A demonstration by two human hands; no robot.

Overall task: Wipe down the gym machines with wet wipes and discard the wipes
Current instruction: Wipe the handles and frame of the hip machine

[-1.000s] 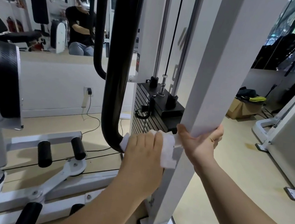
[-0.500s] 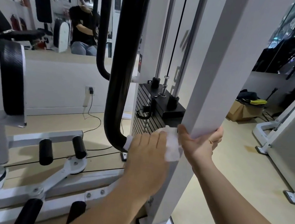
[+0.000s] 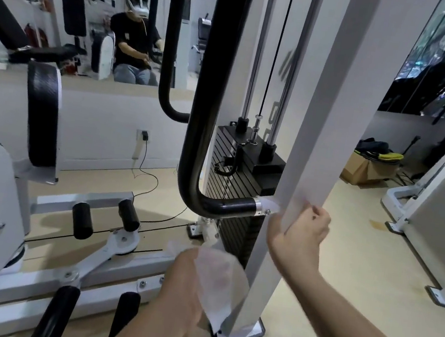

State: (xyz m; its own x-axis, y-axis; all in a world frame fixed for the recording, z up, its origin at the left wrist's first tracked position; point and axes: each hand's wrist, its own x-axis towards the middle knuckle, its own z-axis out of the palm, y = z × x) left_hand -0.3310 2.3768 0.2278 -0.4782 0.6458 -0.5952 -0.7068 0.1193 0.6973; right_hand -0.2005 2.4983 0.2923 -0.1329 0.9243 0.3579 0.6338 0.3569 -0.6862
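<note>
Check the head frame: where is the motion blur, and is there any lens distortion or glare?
Head view: the left hand and its wet wipe are smeared by motion blur, the wipe half see-through. Same view: the right hand gripping the white post is fairly sharp. Wide-angle distortion tilts the post steeply. Soft highlights streak the black curved bar, with no harsh glare.

Right hand (image 3: 302,233), 3 o'clock, grips white upright post (image 3: 335,112). Left hand (image 3: 186,274), 6 o'clock, holds blurred wet wipe (image 3: 218,282) just beside post. Weight stack (image 3: 239,179) behind, centre.
</note>
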